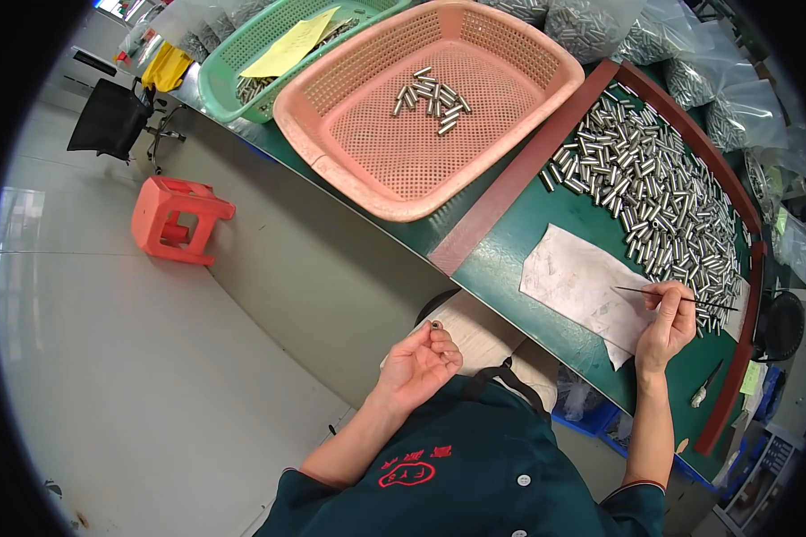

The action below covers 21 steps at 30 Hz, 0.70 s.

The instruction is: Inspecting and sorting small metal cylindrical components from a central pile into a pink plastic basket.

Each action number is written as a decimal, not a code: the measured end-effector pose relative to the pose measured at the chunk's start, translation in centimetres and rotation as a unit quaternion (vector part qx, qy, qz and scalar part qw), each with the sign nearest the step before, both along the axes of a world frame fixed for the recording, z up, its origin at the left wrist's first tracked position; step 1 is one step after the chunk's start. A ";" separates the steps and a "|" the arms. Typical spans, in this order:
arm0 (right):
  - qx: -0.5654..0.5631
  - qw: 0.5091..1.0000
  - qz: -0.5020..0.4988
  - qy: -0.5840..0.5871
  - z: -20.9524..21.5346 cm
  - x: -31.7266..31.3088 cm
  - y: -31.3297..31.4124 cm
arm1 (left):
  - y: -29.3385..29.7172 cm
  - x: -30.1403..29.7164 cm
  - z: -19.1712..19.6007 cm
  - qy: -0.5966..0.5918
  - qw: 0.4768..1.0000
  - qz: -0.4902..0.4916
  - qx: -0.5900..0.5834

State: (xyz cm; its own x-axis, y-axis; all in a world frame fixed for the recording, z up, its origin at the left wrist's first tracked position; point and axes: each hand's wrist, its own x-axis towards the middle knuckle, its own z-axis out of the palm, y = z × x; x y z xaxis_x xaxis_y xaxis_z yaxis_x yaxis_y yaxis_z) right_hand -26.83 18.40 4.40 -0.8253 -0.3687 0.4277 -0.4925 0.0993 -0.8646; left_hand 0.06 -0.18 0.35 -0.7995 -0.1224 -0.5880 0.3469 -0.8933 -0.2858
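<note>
My left hand (421, 360) is held over my lap in front of the table edge, palm up. Pinched between its thumb and fingertips is a small metal tube (435, 326), seen end-on with a dark hole. My right hand (668, 324) is closed round a thin dark rod (707, 305), whose pointed end reaches left over a stained white cloth (575, 277). Beyond that hand spreads a large heap of short shiny metal tubes (655, 192) on the green tabletop (500, 268). Several similar tubes (432, 97) lie in a pink mesh basket (367, 152).
A brown raised strip (519, 174) borders the heap. Behind the pink basket stands a green basket (220, 82) with a yellow paper (291, 45). Clear bags of metal parts (591, 25) line the far side. A red stool (175, 219) and black chair (110, 118) are left.
</note>
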 end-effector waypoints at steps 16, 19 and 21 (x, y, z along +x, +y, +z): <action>0.001 1.000 0.022 0.014 0.4 -0.1 -0.5 | 0.1 -0.3 1.1 0.036 0.999 -0.026 -0.020; 0.003 1.000 0.011 0.010 0.7 0.0 -0.1 | 0.3 -0.8 3.1 0.055 0.980 -0.049 -0.185; -0.002 1.000 0.016 0.016 0.9 0.1 -0.6 | -0.4 -1.5 6.4 0.066 0.901 -0.048 -0.426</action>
State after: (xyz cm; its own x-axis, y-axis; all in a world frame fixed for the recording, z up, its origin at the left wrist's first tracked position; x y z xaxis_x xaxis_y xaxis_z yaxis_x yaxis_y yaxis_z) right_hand -26.71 17.80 5.25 -0.7990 -0.3936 0.4545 -0.5222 0.0795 -0.8491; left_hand -1.46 -0.57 6.74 -0.8861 -0.4117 -0.2130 0.2703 -0.8323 0.4841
